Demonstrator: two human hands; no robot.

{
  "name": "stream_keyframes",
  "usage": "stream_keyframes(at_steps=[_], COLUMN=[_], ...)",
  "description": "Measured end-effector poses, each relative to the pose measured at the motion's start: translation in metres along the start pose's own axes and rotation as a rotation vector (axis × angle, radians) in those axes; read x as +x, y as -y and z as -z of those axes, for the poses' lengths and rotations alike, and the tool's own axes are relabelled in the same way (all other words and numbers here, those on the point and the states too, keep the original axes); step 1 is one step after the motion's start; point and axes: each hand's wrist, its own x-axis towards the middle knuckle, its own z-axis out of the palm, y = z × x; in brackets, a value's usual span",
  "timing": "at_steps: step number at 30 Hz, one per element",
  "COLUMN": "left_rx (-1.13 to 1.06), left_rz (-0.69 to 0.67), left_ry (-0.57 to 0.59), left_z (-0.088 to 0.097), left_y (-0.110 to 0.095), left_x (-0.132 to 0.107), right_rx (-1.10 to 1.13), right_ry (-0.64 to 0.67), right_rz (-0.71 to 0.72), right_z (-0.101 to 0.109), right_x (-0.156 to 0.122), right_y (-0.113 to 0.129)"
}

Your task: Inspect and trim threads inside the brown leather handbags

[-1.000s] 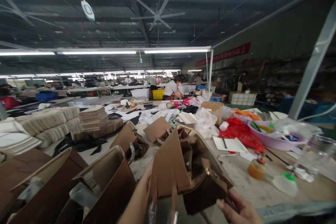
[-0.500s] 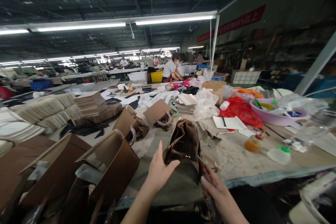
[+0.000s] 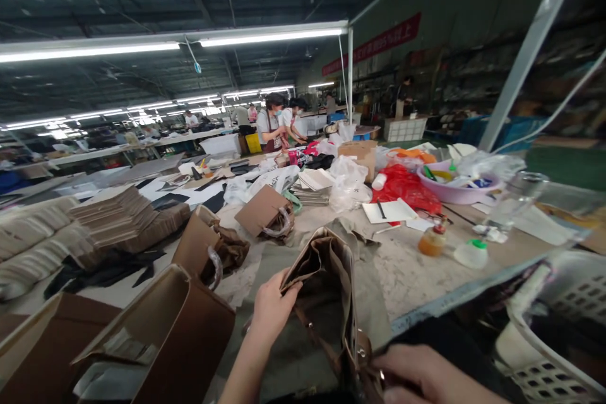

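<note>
A brown handbag (image 3: pixel 350 284) stands open on a grey-green cloth (image 3: pixel 379 290) right in front of me, its wrinkled lining showing. My left hand (image 3: pixel 274 306) pinches its left rim, thumb inside and fingers outside. At the bag's near right corner, beside metal fittings and a strap, my right hand (image 3: pixel 421 372) has its fingers closed on the bag's edge; its fingertips are partly hidden. To the left are stiff brown bag bodies (image 3: pixel 189 328) with pale paper inside. Beyond the cloth lie two more brown bags with plastic-wrapped handles, one tipped (image 3: pixel 194 240) and one lying flat (image 3: pixel 260 211).
Stacks of brown panels (image 3: pixel 118 218) fill the left side. At the right are a glue bottle (image 3: pixel 432 240), a green-capped bottle (image 3: pixel 471 254), a red plastic bag (image 3: pixel 404 189) and a lilac basin (image 3: pixel 459 192). A white basket (image 3: pixel 544 353) stands below the table edge. Co-workers stand farther back.
My left hand has gone from spread and free to gripping the bag's left rim. My right hand has moved lower and right along the bag's near edge. The view has turned right.
</note>
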Motion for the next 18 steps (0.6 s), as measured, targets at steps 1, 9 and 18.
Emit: stream_keyframes(at_steps=[1, 9, 18], left_rx=[-0.008, 0.059, 0.046], left_rz=[-0.001, -0.004, 0.018], left_ry=[0.016, 0.095, 0.064], left_z=[0.000, 0.001, 0.005], left_y=[0.001, 0.001, 0.002], left_x=[0.001, 0.003, 0.003], right_rx=[-0.113, -0.705, -1.061], right_ry=[-0.070, -0.076, 0.150], right_rz=[0.028, 0.601, 0.480], right_z=[0.012, 0.069, 0.060], right_x=[0.004, 0.111, 0.174], right_y=[0.009, 0.044, 0.026])
